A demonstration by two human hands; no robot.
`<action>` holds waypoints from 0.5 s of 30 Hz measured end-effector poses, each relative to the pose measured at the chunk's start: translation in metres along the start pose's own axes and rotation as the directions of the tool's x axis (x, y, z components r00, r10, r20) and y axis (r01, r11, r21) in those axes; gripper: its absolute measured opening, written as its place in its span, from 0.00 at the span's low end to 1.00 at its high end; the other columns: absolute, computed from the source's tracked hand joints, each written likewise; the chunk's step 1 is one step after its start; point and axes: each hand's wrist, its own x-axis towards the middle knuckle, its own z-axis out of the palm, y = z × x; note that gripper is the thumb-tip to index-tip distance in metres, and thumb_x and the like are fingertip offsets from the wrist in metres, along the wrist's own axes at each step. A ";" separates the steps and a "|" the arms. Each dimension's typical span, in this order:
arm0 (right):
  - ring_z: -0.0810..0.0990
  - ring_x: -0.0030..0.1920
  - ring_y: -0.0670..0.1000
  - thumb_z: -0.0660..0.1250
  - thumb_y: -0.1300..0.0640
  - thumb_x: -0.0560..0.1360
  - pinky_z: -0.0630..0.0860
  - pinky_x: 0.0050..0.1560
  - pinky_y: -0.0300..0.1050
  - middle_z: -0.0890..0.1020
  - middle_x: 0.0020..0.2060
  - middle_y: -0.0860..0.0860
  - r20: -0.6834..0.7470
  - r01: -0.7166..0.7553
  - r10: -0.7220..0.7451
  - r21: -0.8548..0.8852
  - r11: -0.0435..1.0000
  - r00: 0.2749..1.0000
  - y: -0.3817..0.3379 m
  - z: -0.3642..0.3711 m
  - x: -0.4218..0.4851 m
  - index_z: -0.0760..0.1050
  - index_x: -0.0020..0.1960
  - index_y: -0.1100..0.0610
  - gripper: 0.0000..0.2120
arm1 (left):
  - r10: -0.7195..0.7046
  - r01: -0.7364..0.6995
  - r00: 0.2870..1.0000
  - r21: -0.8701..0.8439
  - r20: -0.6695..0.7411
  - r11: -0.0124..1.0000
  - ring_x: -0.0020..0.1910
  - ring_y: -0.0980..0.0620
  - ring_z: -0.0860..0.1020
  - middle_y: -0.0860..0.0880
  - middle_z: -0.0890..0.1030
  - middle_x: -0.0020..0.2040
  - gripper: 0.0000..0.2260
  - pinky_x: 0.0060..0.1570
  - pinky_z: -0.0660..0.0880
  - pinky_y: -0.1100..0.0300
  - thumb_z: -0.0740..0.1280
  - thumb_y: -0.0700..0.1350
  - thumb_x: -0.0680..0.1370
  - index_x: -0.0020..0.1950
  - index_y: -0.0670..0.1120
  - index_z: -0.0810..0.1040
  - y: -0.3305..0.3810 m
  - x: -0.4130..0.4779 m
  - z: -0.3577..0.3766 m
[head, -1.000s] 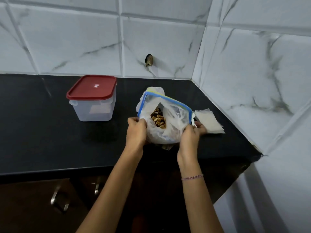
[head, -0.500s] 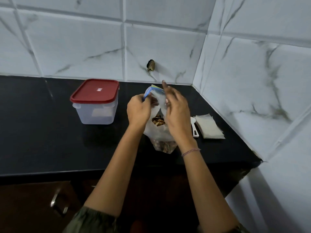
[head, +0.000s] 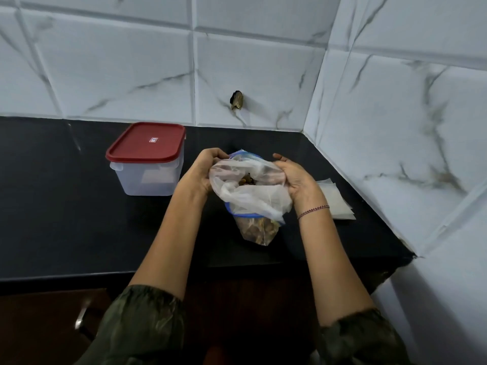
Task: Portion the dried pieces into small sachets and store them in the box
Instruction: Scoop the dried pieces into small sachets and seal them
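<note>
- The bag (head: 253, 198) stands on the table (head: 66, 206); its mouth, held up half a second ago, is now rolled down into a cuff, with the blue zip band (head: 250, 215) low on the near side
- The left hand (head: 201, 172) and right hand (head: 297, 180), close together then, now sit apart, each gripping the folded plastic
- Dried pieces (head: 259, 229) show inside, so scooping looks ready to start
- Sachets (head: 336, 206) lie just beside the right wrist; the box (head: 147, 164) is lidded, left of the bag

Sachets (head: 340, 206) partly behind a wrist (head: 313, 209), lid label (head: 153, 140) unreadable, box (head: 147, 181) contents unclear
</note>
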 end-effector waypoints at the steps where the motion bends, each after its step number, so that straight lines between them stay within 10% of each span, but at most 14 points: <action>1: 0.78 0.22 0.49 0.59 0.72 0.76 0.76 0.22 0.38 0.77 0.33 0.58 -0.001 -0.036 0.036 0.038 0.999 0.999 0.000 -0.004 0.002 0.70 0.44 0.57 0.11 | -0.010 0.011 0.999 -0.033 0.036 0.999 0.38 0.46 0.76 0.42 0.77 0.41 0.09 0.36 0.79 0.59 0.55 0.38 0.74 0.42 0.39 0.75 0.000 0.001 -0.002; 5: 0.79 0.27 0.53 0.61 0.68 0.76 0.79 0.31 0.44 0.81 0.28 0.57 0.026 -0.101 0.100 0.011 0.995 0.995 0.006 -0.008 0.006 0.76 0.42 0.58 0.09 | 0.266 -0.215 0.959 0.362 -0.097 0.907 0.45 0.49 0.78 0.43 0.79 0.53 0.10 0.47 0.76 0.55 0.60 0.45 0.79 0.51 0.46 0.79 -0.003 0.003 0.002; 7: 0.78 0.32 0.54 0.60 0.70 0.75 0.79 0.38 0.47 0.80 0.33 0.57 0.002 -0.029 0.029 -0.069 0.997 1.000 0.005 -0.005 0.005 0.77 0.41 0.58 0.11 | 0.530 -0.316 0.848 0.772 -0.032 0.552 0.58 0.47 0.75 0.43 0.75 0.62 0.17 0.57 0.74 0.51 0.60 0.58 0.77 0.55 0.50 0.80 -0.001 0.004 0.004; 10: 0.78 0.37 0.51 0.58 0.70 0.77 0.78 0.43 0.45 0.79 0.38 0.54 -0.010 0.172 -0.178 -0.219 0.960 0.984 0.002 0.002 0.001 0.78 0.43 0.58 0.13 | 0.512 -0.222 0.844 0.973 0.158 0.066 0.60 0.46 0.75 0.46 0.77 0.60 0.28 0.58 0.74 0.47 0.64 0.69 0.70 0.58 0.48 0.80 0.004 -0.001 0.004; 15: 0.70 0.60 0.52 0.59 0.50 0.80 0.68 0.57 0.46 0.71 0.61 0.54 0.070 0.347 -0.561 -0.846 0.405 0.825 0.000 0.010 -0.027 0.69 0.62 0.57 0.15 | 0.614 -0.115 0.777 0.990 0.140 -0.080 0.45 0.47 0.79 0.47 0.81 0.44 0.12 0.39 0.72 0.56 0.68 0.52 0.76 0.49 0.45 0.83 -0.006 -0.004 0.006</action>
